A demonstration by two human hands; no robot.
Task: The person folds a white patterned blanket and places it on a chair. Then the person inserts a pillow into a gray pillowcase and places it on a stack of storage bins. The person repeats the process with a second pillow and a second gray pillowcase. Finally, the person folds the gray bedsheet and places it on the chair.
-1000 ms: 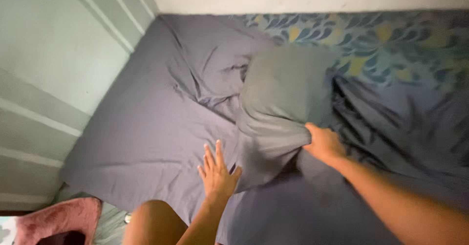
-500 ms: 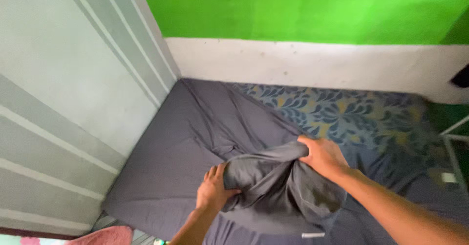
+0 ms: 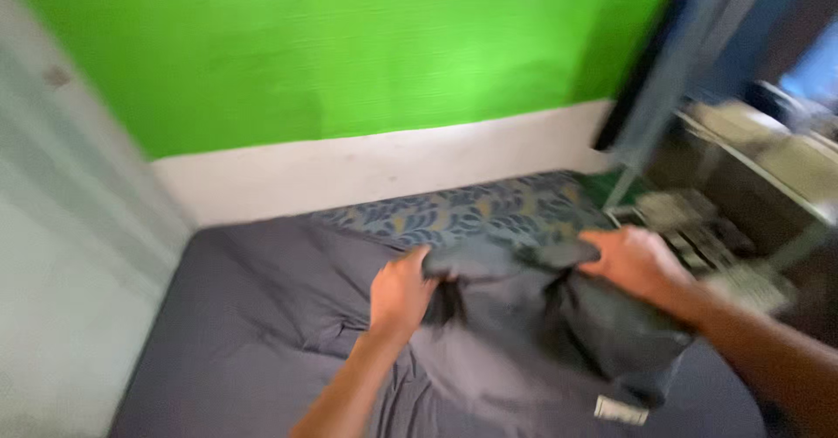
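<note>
A dark grey pillow point(image 3: 559, 324) in a loose case is lifted above the bed, held between both hands. My left hand point(image 3: 400, 294) grips its left end, fingers closed into the fabric. My right hand point(image 3: 635, 263) clasps its upper right corner. A small white tag point(image 3: 621, 410) hangs at the pillow's lower edge. Beneath it lies a mattress with a rumpled grey sheet point(image 3: 253, 333). The mattress's blue and yellow patterned cover point(image 3: 471, 211) shows bare at the far end.
A green wall with a white lower band point(image 3: 375, 163) runs behind the bed. A pale panelled wall point(image 3: 61, 255) borders the left side. At the right stand a blurred metal rack with clutter point(image 3: 742, 220) and a dark hanging cloth point(image 3: 672, 62).
The pillow has been raised off the sheet and both hands now grip its ends. The view has swung up and to the right, revealing the green wall and the rack.
</note>
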